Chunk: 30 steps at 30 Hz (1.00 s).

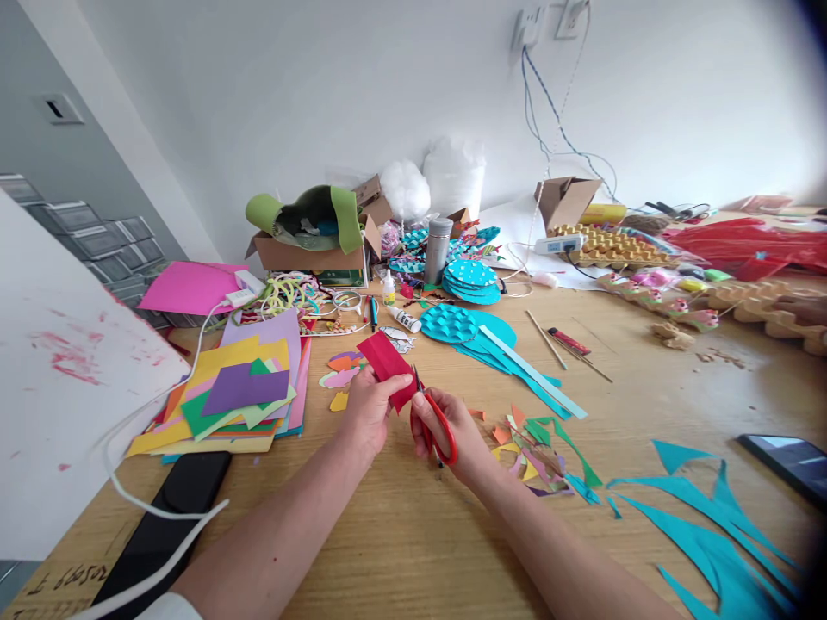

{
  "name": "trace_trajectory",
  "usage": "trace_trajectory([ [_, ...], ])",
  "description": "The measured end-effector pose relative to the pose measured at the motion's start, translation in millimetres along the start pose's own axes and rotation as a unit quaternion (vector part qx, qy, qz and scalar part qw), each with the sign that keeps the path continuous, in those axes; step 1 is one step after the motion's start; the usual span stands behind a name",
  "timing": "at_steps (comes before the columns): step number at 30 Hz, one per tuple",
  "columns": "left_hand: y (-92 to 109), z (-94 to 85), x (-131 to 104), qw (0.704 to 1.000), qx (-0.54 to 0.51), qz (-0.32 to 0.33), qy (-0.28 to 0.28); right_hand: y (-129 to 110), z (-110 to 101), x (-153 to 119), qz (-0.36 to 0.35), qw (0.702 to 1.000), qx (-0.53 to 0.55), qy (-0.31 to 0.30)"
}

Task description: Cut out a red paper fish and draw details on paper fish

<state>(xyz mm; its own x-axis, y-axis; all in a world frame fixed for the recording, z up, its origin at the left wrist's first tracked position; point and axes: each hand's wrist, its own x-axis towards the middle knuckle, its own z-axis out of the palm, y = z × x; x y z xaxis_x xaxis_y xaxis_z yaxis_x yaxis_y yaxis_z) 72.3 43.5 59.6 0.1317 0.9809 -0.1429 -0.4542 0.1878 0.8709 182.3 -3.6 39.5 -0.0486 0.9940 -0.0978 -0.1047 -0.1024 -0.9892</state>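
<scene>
My left hand [369,408] pinches a folded-looking piece of red paper [386,362] between thumb and fingers, above the middle of the table. In my right hand [456,426] are red-handled scissors [445,435], fingers wrapped through the loops. The scissor blades point up and meet the right edge of the red paper; how far they are into it I cannot tell. Left of the paper lie small cut shapes [341,377] in orange, pink, purple and yellow. Colourful paper scraps [526,452] are scattered to the right of the scissors.
A stack of coloured paper [245,389] and a black phone [171,508] lie left. Blue paper discs [445,324], a glue bottle [406,320] and a grey flask [438,251] stand or lie behind. Blue offcuts [704,525] and another phone [785,465] are at right.
</scene>
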Motion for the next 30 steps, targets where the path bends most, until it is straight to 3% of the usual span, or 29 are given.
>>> trace_trajectory([
  [30, -0.5, -1.6, 2.1, 1.0, -0.01, 0.002, -0.004, 7.2, -1.3, 4.0, -0.002, 1.0, 0.008, 0.001],
])
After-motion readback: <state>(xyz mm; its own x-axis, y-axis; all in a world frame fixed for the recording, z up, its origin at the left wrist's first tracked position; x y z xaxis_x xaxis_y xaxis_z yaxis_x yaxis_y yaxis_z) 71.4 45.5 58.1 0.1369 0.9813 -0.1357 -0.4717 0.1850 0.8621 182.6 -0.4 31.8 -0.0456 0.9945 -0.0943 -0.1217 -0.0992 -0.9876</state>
